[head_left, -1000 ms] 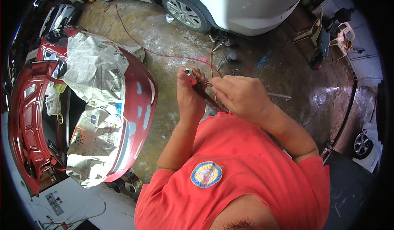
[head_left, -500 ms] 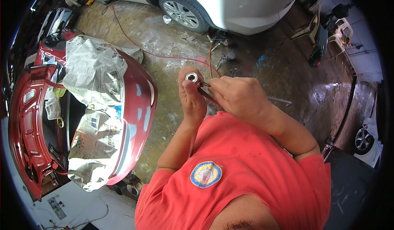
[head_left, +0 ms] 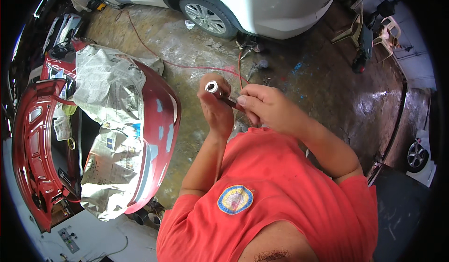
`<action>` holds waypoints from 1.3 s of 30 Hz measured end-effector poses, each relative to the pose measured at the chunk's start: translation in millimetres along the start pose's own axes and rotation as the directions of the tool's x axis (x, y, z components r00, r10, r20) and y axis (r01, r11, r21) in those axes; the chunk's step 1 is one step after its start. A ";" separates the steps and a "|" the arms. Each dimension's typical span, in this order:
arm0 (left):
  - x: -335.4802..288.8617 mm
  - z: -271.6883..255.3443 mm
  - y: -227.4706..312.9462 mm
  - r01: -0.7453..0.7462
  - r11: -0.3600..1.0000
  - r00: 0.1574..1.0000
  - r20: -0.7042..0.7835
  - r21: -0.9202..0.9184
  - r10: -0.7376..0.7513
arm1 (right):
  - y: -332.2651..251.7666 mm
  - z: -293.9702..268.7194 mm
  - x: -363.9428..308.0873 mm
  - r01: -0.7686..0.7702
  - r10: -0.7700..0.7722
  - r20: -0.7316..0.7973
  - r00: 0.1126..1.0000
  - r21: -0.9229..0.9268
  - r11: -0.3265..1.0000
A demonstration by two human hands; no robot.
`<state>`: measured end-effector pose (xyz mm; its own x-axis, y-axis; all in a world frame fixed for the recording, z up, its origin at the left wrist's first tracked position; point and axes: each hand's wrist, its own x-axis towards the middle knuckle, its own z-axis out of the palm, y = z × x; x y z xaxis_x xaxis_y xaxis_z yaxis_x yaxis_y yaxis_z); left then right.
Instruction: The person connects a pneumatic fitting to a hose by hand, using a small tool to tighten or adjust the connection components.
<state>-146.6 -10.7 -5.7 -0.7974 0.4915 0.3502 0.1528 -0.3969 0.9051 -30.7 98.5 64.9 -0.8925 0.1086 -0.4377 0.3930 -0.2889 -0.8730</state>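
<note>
My left fingers [head_left: 208, 98] wrap the metal fitting [head_left: 212, 87], right fingers [head_left: 249, 102] pinch its dark tube [head_left: 232, 103]—a slackened grip could drop it!

Your silver metal fitting [head_left: 212, 87] sits just off the view's centre, toward eleven o'clock, its round mouth open and tilted up toward you. Behind it, your slim dark red hose [head_left: 230, 102] slants toward four o'clock, partly hidden in your grip.
</note>
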 end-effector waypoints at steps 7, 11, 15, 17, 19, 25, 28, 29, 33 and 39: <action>8.7 -4.3 13.4 0.549 0.654 0.803 0.109 -0.520 -0.586 | -3.7 -5.4 -7.4 0.331 -0.677 0.107 0.728 -0.920 0.211; 7.5 -8.2 12.1 0.478 0.692 0.861 0.131 -0.541 -0.492 | -4.3 -7.4 -1.6 0.360 -0.583 -0.023 0.812 -0.766 0.532; 1.6 -3.2 7.5 0.257 0.883 0.961 0.008 -0.392 -0.277 | -0.5 5.5 2.4 0.257 -0.454 -0.115 0.884 -0.690 0.677; -0.8 -2.5 3.8 0.204 0.918 0.976 -0.006 -0.341 -0.219 | 5.8 7.8 7.2 0.338 -0.543 -0.089 0.835 -0.696 0.634; -1.7 -3.0 1.8 0.156 0.964 0.987 -0.009 -0.215 -0.161 | 5.3 9.0 9.6 0.347 -0.547 -0.073 0.834 -0.702 0.622; -4.4 -9.1 -5.4 0.052 0.999 0.998 0.023 -0.015 -0.051 | 5.7 9.1 12.0 0.380 -0.586 -0.034 0.809 -0.731 0.567; -1.0 -6.5 -3.1 -0.039 0.993 0.999 0.002 0.112 0.039 | 7.9 11.6 12.9 0.370 -0.578 -0.043 0.815 -0.730 0.575; 0.1 -7.2 -4.1 -0.039 0.993 0.999 0.002 0.111 0.039 | 8.7 13.1 13.8 0.370 -0.574 -0.042 0.818 -0.725 0.581; 5.5 -7.6 -8.0 -0.186 0.978 0.981 -0.030 0.095 0.189 | 0.9 15.3 12.4 0.286 -0.393 -0.103 0.914 -0.523 0.803; 7.8 -9.7 -9.2 -0.343 0.927 0.939 0.039 0.153 0.341 | 3.2 3.2 14.2 -0.100 0.051 0.151 0.987 0.337 0.936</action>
<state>-159.9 -10.8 -13.7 -0.6743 0.3564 0.6468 0.5042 -0.4179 0.7558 -42.9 96.1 56.6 -0.8943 -0.0509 -0.4446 0.3826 -0.6021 -0.7007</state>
